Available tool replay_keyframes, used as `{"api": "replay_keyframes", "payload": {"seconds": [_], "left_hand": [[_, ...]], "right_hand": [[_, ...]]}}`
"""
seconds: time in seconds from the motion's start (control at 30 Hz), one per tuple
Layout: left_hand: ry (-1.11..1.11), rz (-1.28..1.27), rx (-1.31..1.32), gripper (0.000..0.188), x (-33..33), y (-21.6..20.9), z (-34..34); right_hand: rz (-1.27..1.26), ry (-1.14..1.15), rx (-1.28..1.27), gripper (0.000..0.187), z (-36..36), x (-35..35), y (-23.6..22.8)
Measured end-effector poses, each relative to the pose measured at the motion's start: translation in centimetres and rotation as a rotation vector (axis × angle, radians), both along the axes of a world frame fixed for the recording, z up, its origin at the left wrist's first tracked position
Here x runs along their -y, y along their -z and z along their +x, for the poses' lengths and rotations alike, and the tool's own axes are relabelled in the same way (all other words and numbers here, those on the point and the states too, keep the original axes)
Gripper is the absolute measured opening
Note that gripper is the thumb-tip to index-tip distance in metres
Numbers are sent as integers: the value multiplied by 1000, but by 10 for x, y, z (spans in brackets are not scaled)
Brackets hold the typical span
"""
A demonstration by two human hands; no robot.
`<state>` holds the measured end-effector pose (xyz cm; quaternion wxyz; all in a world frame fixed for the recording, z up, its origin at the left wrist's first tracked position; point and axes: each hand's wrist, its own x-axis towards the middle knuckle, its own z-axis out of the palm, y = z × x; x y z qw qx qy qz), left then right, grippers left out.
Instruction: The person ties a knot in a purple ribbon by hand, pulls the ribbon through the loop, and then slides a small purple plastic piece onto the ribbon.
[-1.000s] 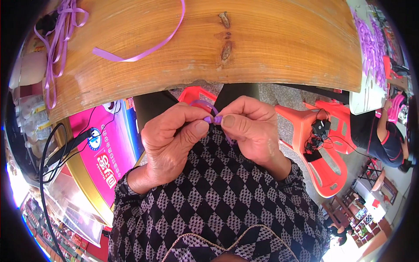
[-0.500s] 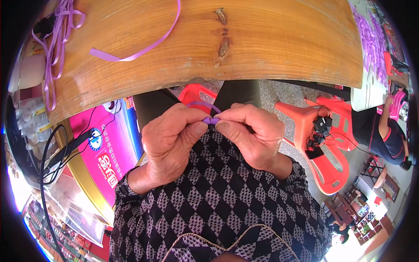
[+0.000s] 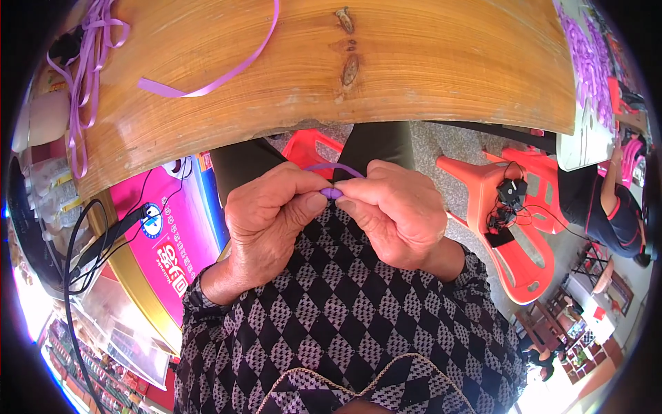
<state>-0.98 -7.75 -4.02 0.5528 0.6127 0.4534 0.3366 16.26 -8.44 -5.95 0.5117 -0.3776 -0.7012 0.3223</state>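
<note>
Between my two hands, in front of my chest, is a small rolled or folded piece of purple ribbon [image 3: 331, 193]. My left hand [image 3: 265, 217] pinches its left end with thumb and forefinger. The right end is pinched the same way by my right hand [image 3: 400, 214]. A narrow loop of the ribbon arches up behind the fingertips from one hand to the other. The fingers hide most of the folds, so I cannot tell how they are made.
A wooden table [image 3: 427, 69] lies ahead, bearing a loose purple ribbon strip [image 3: 186, 91]. More ribbons [image 3: 89, 69] hang at its left corner; a purple bundle [image 3: 586, 62] is at far right. An orange stool [image 3: 476, 183] holds black cables [image 3: 507, 207]. A person [image 3: 614, 200] stands at right.
My right fingertips have shifted slightly closer over the purple ribbon piece, and the loop behind has moved a little to the right. My left hand keeps its pinch.
</note>
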Motion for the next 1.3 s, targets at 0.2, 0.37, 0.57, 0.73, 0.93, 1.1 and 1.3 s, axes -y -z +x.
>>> {"api": "replay_keyframes", "payload": {"seconds": [0.2,0.37,0.57,0.73,0.93,1.1,1.3], "left_hand": [[45,55,10,8,3,3,0],[13,55,49,9,9,3,4],[-23,73,86,8,9,3,5],[67,185,0,10,2,2,4],[24,406,-105,15,-1,-8,5],[78,447,-126,17,-4,-11,2],[73,266,-81,17,-3,-10,0]], "right_hand": [[55,-61,-12,17,2,0,7],[152,-46,-29,18,1,2,9],[152,-65,0,17,0,0,4],[138,-80,42,17,4,-2,4],[69,-33,-34,21,4,-9,-6],[26,-67,-55,21,7,-7,-9],[132,-50,-16,23,6,-4,-6]]}}
